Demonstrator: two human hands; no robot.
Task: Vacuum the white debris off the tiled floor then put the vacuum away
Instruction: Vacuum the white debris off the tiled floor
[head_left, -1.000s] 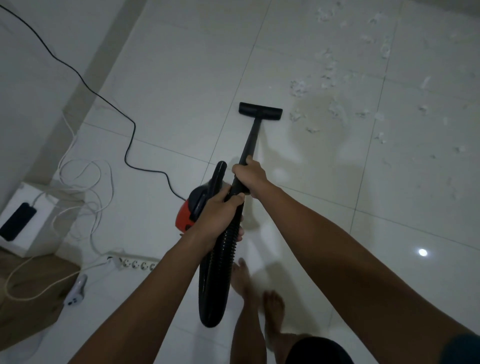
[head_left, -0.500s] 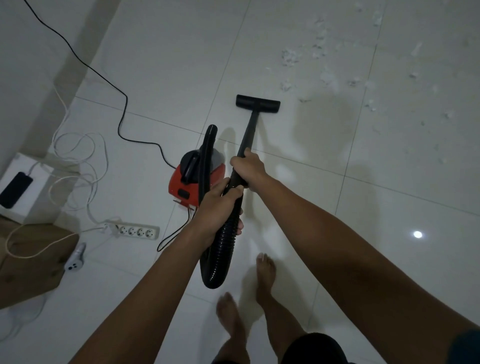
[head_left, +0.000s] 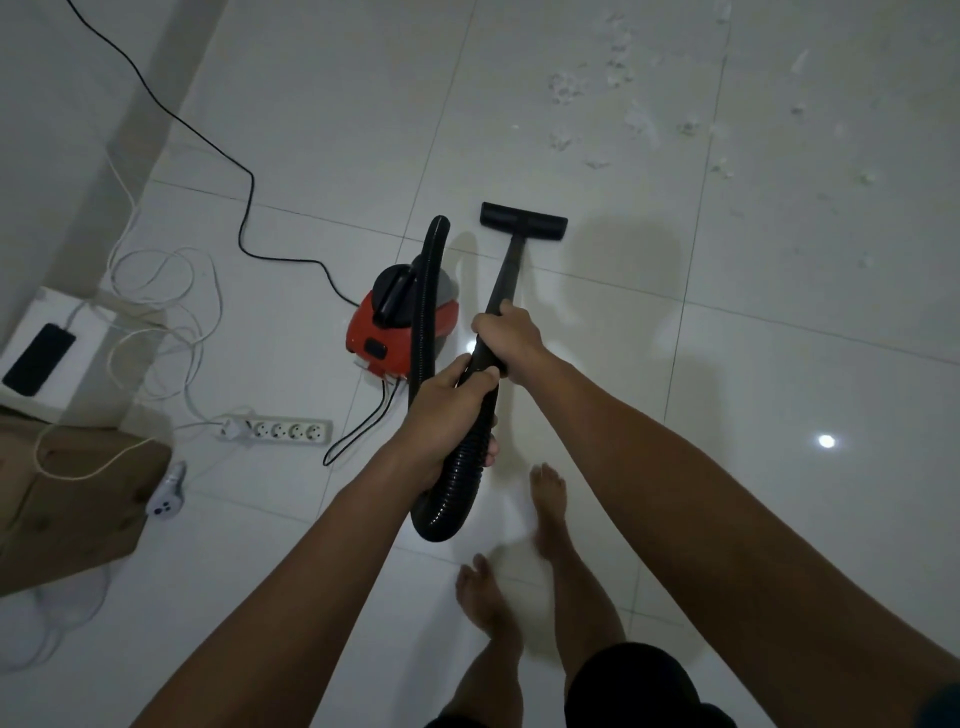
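Nozzle (head_left: 523, 222) drawn nearer, off white debris (head_left: 613, 88) far right. I note both hands, left hand (head_left: 447, 410) and right hand (head_left: 511, 340), clamped on wand (head_left: 501, 283); red canister (head_left: 400, 325), power strip (head_left: 288, 431) left. No legible writing.

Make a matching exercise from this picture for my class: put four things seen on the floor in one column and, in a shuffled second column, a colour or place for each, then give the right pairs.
Things:
1. vacuum body
2. floor nozzle
3. power strip
4. white debris

Descriptions:
A. scattered at upper right, beyond the nozzle
B. red with a black top
C. white, left of the left hand
D. black, flat on the tile at the wand's far end

Pairs: 1-B, 2-D, 3-C, 4-A
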